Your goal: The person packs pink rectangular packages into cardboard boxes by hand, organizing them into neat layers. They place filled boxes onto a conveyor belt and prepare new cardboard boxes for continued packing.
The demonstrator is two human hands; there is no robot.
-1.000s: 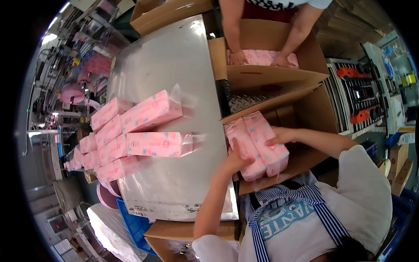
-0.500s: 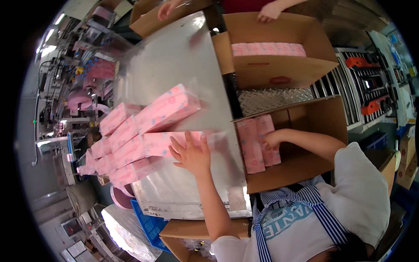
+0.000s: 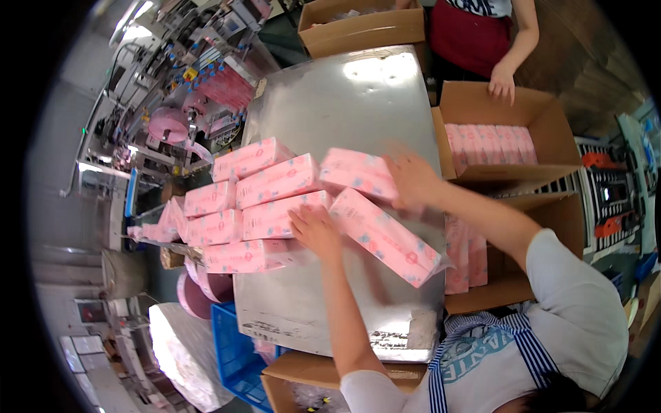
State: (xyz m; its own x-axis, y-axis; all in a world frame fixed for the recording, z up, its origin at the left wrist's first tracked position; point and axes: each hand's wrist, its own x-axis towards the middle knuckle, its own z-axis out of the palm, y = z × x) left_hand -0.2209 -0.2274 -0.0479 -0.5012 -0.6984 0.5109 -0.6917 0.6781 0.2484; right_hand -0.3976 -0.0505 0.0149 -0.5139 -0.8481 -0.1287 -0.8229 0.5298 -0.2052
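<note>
On the metal table, pink flowered tissue packs lie in staggered rows at the left. My left hand rests with spread fingers on the right end of one pack. Farther right, my right hand, blurred by motion, grips the right end of another tissue pack, thumb on its near side. A loose pack lies slantwise between my hands, its clear film end toward the right edge. Inside the near carton on the right, upright packs show partly behind my right arm.
A co-worker's hand touches the far carton, which holds a row of packs. Another carton stands beyond the table. Machinery is at far left, a blue crate at near left, a roller conveyor at right.
My right hand has left the near carton and come over the table to a pack. The view has shifted, and a loose pack now lies slantwise. My left hand stays at the packs.
</note>
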